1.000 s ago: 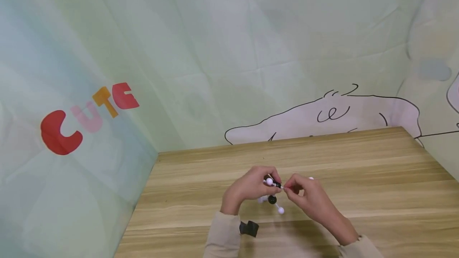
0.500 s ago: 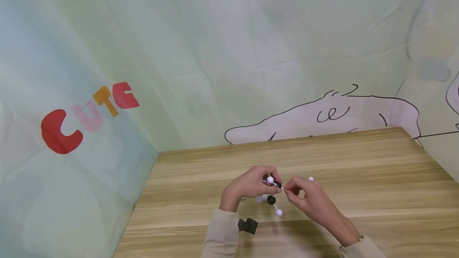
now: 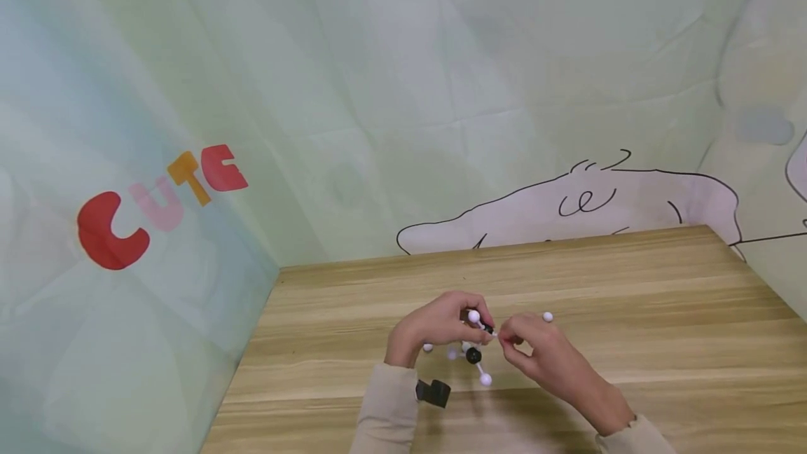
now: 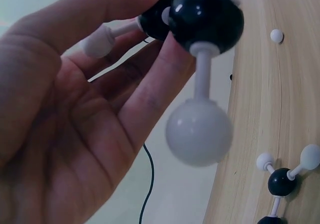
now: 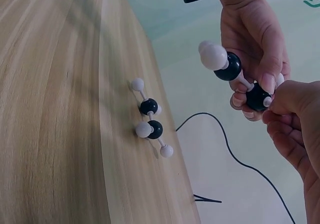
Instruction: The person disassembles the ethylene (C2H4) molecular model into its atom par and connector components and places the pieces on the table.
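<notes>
My left hand point(image 3: 435, 321) grips a ball-and-stick molecular model point(image 5: 227, 66) of black and white balls joined by white sticks. In the left wrist view, a black ball point(image 4: 206, 18) with a white ball point(image 4: 199, 134) hanging from it stands just past the fingers. At the model's other black ball point(image 5: 258, 96), my right hand point(image 3: 542, 349) pinches a short white stick point(image 3: 494, 335); its far end is hidden by the fingertips. A second molecular model point(image 5: 149, 106), also black and white, lies on the table.
One loose white ball point(image 3: 548, 317) lies behind my right hand on the wooden table point(image 3: 668, 314). A black strap mount point(image 3: 433, 393) sits at my left wrist. Printed curtains point(image 3: 353, 125) stand along the table's back and left. A black cable point(image 5: 220, 129) runs beyond the table edge.
My left hand has shifted slightly left, and the held model's lower white ball has swung left and down. The right hand has sunk a little, uncovering the loose white ball behind it.
</notes>
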`<state>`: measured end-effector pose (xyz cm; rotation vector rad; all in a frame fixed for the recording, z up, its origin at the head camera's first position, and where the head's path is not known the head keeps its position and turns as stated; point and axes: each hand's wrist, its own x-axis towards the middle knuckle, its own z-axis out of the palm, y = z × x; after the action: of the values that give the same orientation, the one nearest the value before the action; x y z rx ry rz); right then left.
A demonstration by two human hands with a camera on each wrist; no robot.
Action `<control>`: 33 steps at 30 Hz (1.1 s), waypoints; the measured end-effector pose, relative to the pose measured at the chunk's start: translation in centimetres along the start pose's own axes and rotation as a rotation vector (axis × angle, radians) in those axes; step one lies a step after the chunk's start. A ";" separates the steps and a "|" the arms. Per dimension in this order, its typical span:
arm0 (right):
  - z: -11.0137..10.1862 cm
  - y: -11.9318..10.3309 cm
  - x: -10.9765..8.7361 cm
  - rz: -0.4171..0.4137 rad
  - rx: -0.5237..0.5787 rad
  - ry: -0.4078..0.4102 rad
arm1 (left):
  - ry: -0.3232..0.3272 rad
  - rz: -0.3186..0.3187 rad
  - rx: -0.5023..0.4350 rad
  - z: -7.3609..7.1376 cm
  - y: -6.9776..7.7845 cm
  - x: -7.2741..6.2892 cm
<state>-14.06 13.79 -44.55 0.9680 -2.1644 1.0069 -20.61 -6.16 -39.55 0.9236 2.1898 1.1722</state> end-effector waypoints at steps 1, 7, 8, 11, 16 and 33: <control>0.0 0.0 0.0 0.002 0.003 -0.001 | -0.003 -0.004 -0.008 0.0 0.0 0.0; 0.0 -0.2 -0.2 0.059 0.025 0.030 | -0.003 -0.002 -0.016 0.1 0.1 -0.1; 0.0 -0.2 -0.3 0.073 0.032 0.033 | 0.000 0.002 -0.006 0.2 0.1 -0.1; 0.1 -0.3 -0.3 0.112 0.054 0.038 | 0.011 0.013 0.034 0.3 0.2 -0.1; 0.2 -0.3 -0.4 0.208 0.073 0.042 | 0.041 0.035 0.113 0.5 0.5 0.0; -0.4 -0.7 0.1 0.575 0.251 -0.001 | 0.073 0.073 0.161 0.7 0.9 0.1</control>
<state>-13.48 13.78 -44.00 0.4381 -2.4134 1.5694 -19.95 -5.35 -39.11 1.0503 2.3543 1.0905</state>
